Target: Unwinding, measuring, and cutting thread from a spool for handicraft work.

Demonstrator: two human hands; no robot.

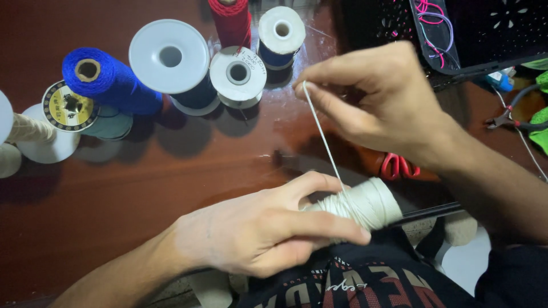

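The left hand [257,228] holds a cream spool [362,205] low, just over the lap, at the near edge of the counter [171,171]. Its grip is closed around the spool, thumb on top and one finger stretched along the side, so the spool lies on its side and probably cannot roll. The right hand [377,97] is higher up, and its grip is narrow: thumb and finger pinch the end of the cord [322,137]. The cord runs straight and tight from this pinch down to the spool, so I think the two hands are kept apart to hold it stretched. On the counter, well apart from the hands, stand more spools in a row: a blue cone [114,82], a big white spool [170,57], a smaller white spool [237,74] and a red cone [231,20]. Red scissors [399,166] lie just under the right wrist, partly hidden. A black basket [485,28] stands at the far right.
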